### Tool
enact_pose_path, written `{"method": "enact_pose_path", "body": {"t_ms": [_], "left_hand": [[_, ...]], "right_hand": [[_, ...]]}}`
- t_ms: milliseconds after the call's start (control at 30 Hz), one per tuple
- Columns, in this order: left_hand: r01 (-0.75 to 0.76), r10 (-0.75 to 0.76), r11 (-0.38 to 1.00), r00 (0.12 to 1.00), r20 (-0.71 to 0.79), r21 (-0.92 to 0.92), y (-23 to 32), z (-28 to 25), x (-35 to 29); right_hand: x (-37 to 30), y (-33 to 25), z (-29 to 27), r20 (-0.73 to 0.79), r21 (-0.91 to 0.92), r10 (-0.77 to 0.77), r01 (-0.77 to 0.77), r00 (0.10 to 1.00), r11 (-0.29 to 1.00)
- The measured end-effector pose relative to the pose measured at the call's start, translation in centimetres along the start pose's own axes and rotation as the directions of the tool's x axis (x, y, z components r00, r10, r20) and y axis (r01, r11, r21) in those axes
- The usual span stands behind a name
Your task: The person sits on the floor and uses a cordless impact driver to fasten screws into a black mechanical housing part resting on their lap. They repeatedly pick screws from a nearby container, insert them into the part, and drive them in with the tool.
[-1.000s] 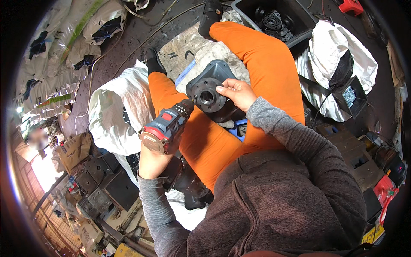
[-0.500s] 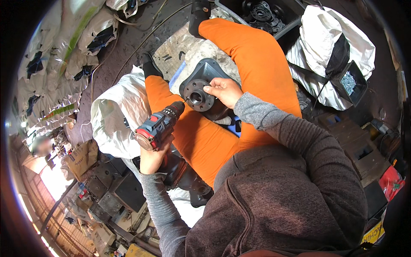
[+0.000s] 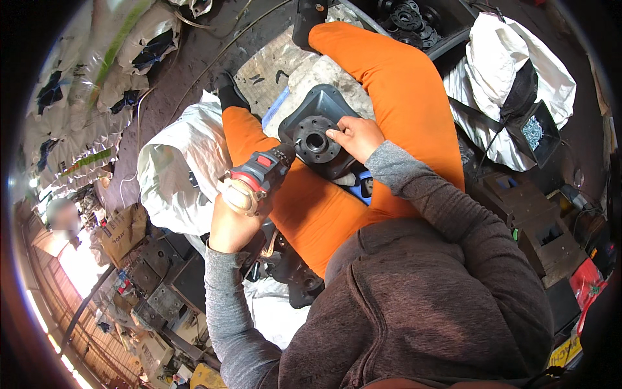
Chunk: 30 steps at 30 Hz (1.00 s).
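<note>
The left hand (image 3: 241, 220) is gripping a drill (image 3: 257, 174), pointing it at a round disc (image 3: 317, 155) sitting over a grey base (image 3: 324, 98); the right hand (image 3: 360, 137) is pinching the disc's rim (steadying it, seemingly). Keeping drill straight and disc still is probably mattering most.

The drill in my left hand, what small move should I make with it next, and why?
I'd probably check the drill's alignment before squeezing the trigger: its chuck points at the left side of the round flange, and your right hand's thumb is on the right side, but I can't tell whether the tip is properly seated.
</note>
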<state>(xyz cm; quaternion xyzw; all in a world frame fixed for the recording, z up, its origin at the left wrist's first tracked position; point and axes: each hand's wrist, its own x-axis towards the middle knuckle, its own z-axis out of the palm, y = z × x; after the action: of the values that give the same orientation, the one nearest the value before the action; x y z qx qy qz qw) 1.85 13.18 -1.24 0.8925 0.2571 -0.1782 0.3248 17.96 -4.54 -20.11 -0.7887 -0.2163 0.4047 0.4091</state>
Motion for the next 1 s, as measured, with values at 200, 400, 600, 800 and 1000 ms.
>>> {"method": "enact_pose_path", "body": {"t_ms": [200,400,600,800,1000], "left_hand": [[0.029,-0.029,1.000,0.999,0.019,-0.012,1.5,0.1,1.0],[-0.067,0.068,0.997,0.997,-0.021,0.030,2.0,0.6,1.7],[-0.016,0.014,0.999,0.999,-0.030,-0.048,-0.9,1.8,1.3],[-0.016,-0.043,0.973,0.968,-0.247,-0.231,0.7,3.5,-2.0],[-0.367,0.393,0.919,0.868,-0.304,0.141,5.5,2.9,-6.2]], "right_hand": [[-0.3,0.0,-0.4,0.050,0.050,0.040,-0.042,0.998,0.998],[-0.7,0.7,0.0,0.009,0.055,-0.037,0.036,0.999,0.998],[-0.3,-0.2,-0.5,0.033,-0.020,-0.015,0.015,0.999,1.000],[0.3,1.2,-0.2,-0.004,-0.022,-0.068,0.068,0.998,0.997],[-2.0,-0.3,-4.3,0.320,0.813,0.097,-0.326,0.942,0.482]]}}
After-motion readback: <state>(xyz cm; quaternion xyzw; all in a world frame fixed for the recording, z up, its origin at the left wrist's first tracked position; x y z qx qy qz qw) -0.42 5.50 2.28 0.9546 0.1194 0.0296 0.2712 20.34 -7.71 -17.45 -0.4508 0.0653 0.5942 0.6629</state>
